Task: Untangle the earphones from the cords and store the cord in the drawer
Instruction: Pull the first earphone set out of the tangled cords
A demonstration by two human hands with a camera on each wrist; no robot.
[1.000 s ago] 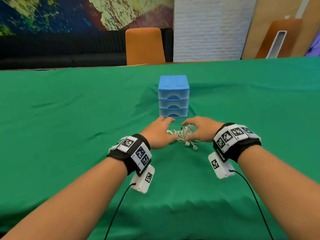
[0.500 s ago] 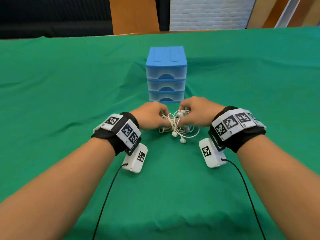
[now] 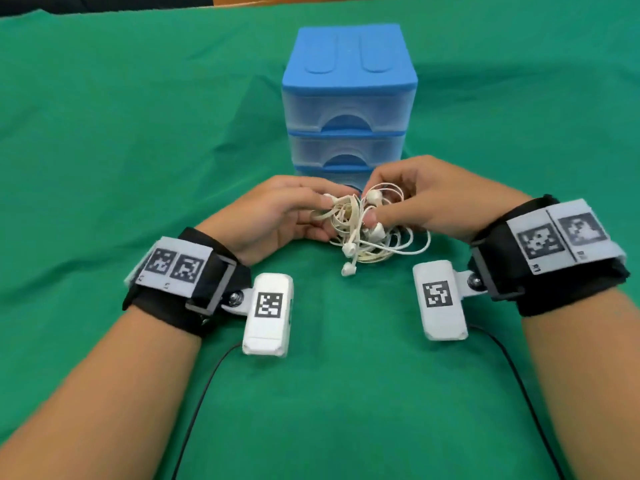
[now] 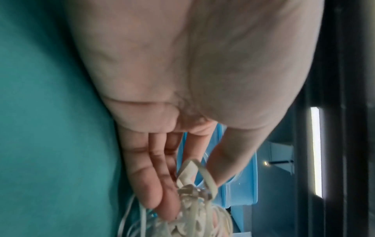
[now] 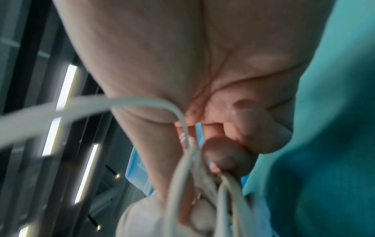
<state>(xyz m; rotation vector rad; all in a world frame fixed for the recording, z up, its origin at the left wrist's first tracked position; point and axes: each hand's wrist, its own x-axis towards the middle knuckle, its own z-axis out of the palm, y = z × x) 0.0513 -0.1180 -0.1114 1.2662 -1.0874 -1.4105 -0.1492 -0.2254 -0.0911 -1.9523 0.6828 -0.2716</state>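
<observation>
A tangled bundle of white earphones and flat cords [image 3: 360,230] hangs between both hands just above the green cloth, in front of the blue drawer unit [image 3: 348,95]. My left hand [image 3: 294,216] pinches the bundle's left side, thumb on top and fingers beneath. My right hand [image 3: 408,206] grips the right side, its fingers curled into the loops. Two earbuds [image 3: 349,259] dangle below. In the left wrist view the cord's white plug [image 4: 187,173] lies against my fingers [image 4: 154,184]. The right wrist view shows cords [image 5: 182,173] running past my curled fingers [image 5: 229,157]. All three drawers are closed.
A green cloth [image 3: 104,150] covers the whole table. The drawer unit stands directly behind the hands. Black cables [image 3: 204,393] trail from the wrist cameras toward the near edge. Bare cloth lies to the left, to the right and in front.
Both hands have closed on the bundle and lifted it off the cloth. The head camera has tilted down and come closer, so the drawer unit looks larger.
</observation>
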